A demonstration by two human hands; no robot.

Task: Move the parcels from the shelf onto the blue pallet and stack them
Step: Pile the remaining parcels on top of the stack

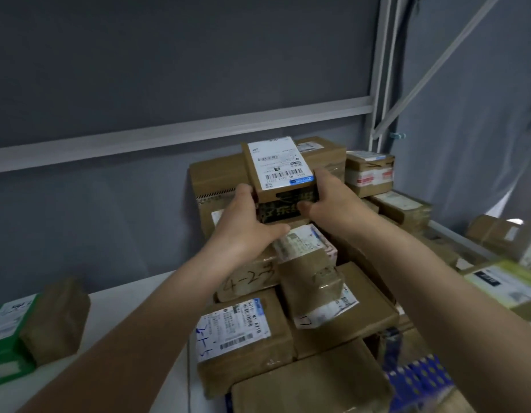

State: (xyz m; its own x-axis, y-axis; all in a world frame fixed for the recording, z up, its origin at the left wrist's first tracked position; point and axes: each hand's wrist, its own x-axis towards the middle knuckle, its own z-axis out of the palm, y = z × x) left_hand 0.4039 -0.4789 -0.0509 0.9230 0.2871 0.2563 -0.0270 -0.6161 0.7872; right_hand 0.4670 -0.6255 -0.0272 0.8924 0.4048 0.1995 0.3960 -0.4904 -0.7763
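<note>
Parcels (288,293) lie in a pile on the white shelf (133,317), brown cardboard boxes with white labels, stacked in several layers against the grey wall (139,70). In the head view, both hands reach to the top of the pile and hold one small brown box (276,168) with a large white label on its upper face. The left hand (246,222) grips the box at its left near corner, the fingers curled around the edge and the thumb stretched below it. The right hand (330,198) grasps the right side of the same box, the thumb pressed on the dark front face. This box sits on top of the other parcels. At the far left a green box (5,338) stands beside a brown packet (55,320), apart from the pile. At the bottom right a blue object with dots (419,383) is blurred.
</note>
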